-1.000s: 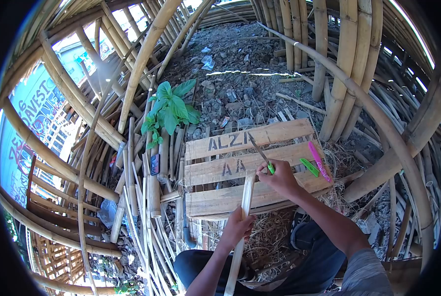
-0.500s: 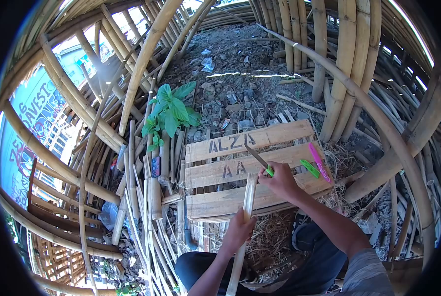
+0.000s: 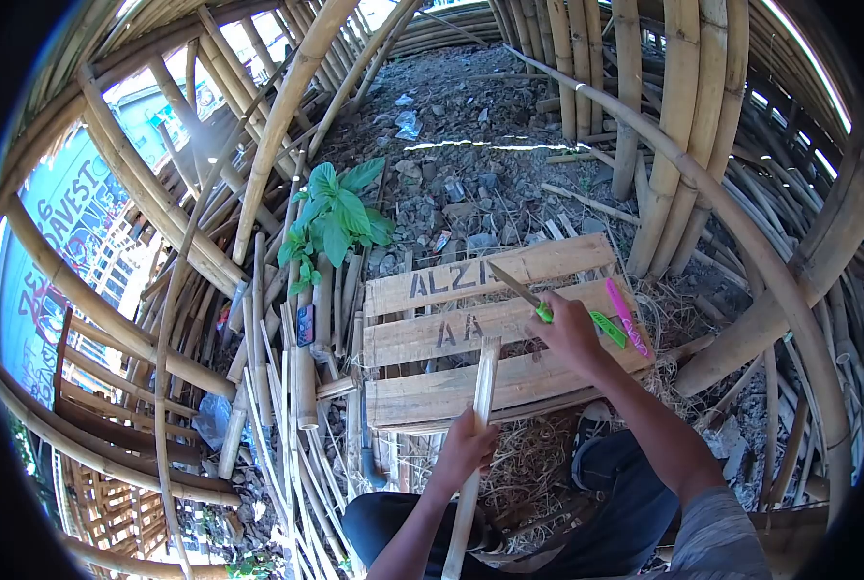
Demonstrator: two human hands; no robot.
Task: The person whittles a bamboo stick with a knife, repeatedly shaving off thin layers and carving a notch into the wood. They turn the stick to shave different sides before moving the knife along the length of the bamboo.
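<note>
My left hand point(image 3: 465, 449) is wrapped round a pale split bamboo strip point(image 3: 486, 383), which stands nearly upright with its upper end over the front of the wooden crate point(image 3: 422, 400). In my right hand point(image 3: 564, 334) is a knife point(image 3: 514, 285) with a green handle, its blade pointing up and left above the crate slats. The blade and the strip are apart. On the crate's right side lie a bright green object point(image 3: 608, 330) and a pink one point(image 3: 623, 307), close to my right hand.
Thin bamboo strips point(image 3: 292, 464) lie left of the crate, near a leafy green plant point(image 3: 335, 217). Thick bamboo poles point(image 3: 678, 145) rise at the right. A long curved pole point(image 3: 702, 179) crosses the right side. Rubble covers the ground behind.
My right hand and the knife have moved right and slightly up, away from the top of the bamboo strip. My left hand still grips the strip, almost in the same place.
</note>
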